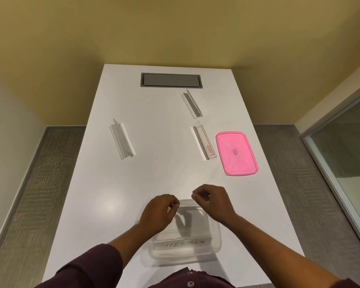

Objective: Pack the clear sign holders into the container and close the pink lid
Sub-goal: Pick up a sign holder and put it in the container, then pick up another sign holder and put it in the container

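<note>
Left hand [157, 212]: over the near-left part of the container, fingers [175, 203] pinched narrow on the left end of a clear sign holder.
Right hand [213, 201]: over the container's far-right corner, fingers [195, 194] curled in and pinched on the right end of the same piece.
Held sign holder [187, 204]: a clear strip spanning between the two sets of fingers, level with the container's far rim — whether it touches the rim cannot be told.
Container [215, 242]: clear, lid off, on the counter directly under both hands; at least one clear holder lies inside, with a white strip bearing handwritten letters on the near side.
Pink lid [236, 153]: flat on the counter, beyond the right fingers and off to their right, well apart from the container.
Sign holder with label [204, 142]: just beside the lid's left edge, straight out beyond the right fingers; a small red-printed tag shows at its near end.
Farthest sign holder [192, 103]: farther out again past the labelled one, lying at a slant.
Left sign holder [122, 138]: beyond the left fingers and off to their left, alone — well apart from the others.
Counter [154, 163]: white, with a grey recessed panel [170, 80] at the far end.
Sleeves [87, 267]: dark maroon, the left one pushed up the forearm.
</note>
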A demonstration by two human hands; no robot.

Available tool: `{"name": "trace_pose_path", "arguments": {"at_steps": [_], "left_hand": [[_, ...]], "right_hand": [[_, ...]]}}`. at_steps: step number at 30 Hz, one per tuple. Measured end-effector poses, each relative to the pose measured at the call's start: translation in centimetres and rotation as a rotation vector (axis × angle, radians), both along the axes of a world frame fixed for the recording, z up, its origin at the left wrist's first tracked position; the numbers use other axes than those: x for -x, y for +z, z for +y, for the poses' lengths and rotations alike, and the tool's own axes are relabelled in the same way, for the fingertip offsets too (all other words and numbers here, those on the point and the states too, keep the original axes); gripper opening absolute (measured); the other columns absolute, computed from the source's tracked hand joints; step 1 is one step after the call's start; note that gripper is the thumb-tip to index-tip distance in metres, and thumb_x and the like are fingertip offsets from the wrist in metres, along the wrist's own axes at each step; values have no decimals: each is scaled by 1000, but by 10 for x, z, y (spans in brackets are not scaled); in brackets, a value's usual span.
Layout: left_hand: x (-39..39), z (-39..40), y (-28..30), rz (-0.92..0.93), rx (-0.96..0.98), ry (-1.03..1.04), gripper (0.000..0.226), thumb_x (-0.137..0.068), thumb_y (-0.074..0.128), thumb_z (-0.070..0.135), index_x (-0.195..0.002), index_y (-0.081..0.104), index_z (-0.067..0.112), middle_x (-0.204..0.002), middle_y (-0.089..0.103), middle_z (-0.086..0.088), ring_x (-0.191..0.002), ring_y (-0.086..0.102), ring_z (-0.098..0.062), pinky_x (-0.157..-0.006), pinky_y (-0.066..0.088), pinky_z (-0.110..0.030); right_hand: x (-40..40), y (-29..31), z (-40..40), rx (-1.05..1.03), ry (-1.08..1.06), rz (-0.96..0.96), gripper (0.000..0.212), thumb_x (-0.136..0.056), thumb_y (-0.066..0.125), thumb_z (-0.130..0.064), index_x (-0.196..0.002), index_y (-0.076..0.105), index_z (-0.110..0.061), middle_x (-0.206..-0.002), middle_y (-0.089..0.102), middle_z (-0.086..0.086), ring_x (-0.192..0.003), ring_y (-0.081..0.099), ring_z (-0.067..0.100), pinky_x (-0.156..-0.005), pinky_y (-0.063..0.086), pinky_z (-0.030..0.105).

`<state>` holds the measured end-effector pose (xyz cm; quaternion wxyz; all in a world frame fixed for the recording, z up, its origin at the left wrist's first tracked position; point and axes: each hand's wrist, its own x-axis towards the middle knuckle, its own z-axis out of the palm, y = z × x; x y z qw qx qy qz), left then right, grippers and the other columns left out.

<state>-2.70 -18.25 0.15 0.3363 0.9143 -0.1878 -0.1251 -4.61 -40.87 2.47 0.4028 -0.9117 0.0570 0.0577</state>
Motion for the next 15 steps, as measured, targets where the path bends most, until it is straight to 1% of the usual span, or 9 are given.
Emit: {"name": "trace_pose_path", "arguments": {"at_steps": [3, 4, 6, 8, 10, 13, 14, 15], "left_hand": [[-40, -13, 7, 6, 112, 77, 11, -90, 63, 24, -90, 74, 22, -85, 75, 10, -79, 67, -5, -79, 56, -33], [-54, -17, 9, 0, 127, 87, 11, -89, 64, 22, -91, 74, 19, -85, 75, 8, -80, 68, -8, -80, 56, -34], [-83, -26, 9, -8, 125, 93, 11, -90, 64, 19, -93, 74, 16, -89, 76, 4, -84, 69, -14, -83, 56, -37], [-109, -33, 5, 2, 86, 102, 15, -91, 64, 19, -101, 73, 14, -100, 75, 0, -95, 69, -18, -90, 54, -38], [-131, -36, -5, 35, 17, 100, 21, -93, 63, 21, -112, 69, 15, -114, 71, -1, -107, 65, -20, -97, 49, -37], [-149, -31, -29, 71, -44, 110, 34, -93, 63, 24, -126, 60, 18, -129, 63, 0, -112, 63, -20, -97, 47, -33], [-155, -29, -40, 88, -57, 116, 41, -93, 64, 24, -132, 56, 16, -137, 58, -2, -121, 61, -22, -102, 46, -35], [-159, -26, -52, 95, -97, 102, 49, -93, 64, 23, -139, 51, 12, -148, 50, -6, -135, 52, -26, -110, 42, -38]], "right_hand": [[-33, 10, -8, -89, -129, -22, 8, -83, 76, -35, -82, 77, -27, -77, 76, -16, -74, 70, 0, -67, 51, 13], [-45, 12, -12, -101, -158, -16, 8, -83, 76, -33, -82, 77, -25, -77, 76, -15, -74, 70, -1, -67, 50, 13], [-70, 11, -23, -84, -202, 10, 8, -84, 75, -31, -83, 77, -23, -79, 76, -13, -75, 69, -1, -72, 53, 18], [-93, 6, -34, -48, -223, 46, 9, -85, 74, -30, -86, 77, -22, -84, 76, -12, -78, 69, 0, -77, 55, 25], [-115, -3, -47, 12, -208, 79, 14, -86, 73, -30, -94, 76, -19, -93, 75, -8, -85, 69, 6, -83, 56, 31], [-143, -19, -64, 163, -118, 88, 31, -88, 72, -31, -116, 70, -17, -115, 68, 4, -107, 63, 19, -93, 50, 34], [-152, -23, -69, 198, -102, 87, 37, -88, 72, -32, -122, 67, -17, -122, 63, 6, -114, 59, 22, -94, 47, 35], [-160, -28, -73, 224, -94, 84, 42, -87, 73, -31, -126, 64, -17, -128, 59, 8, -119, 56, 25, -95, 46, 35]]}}
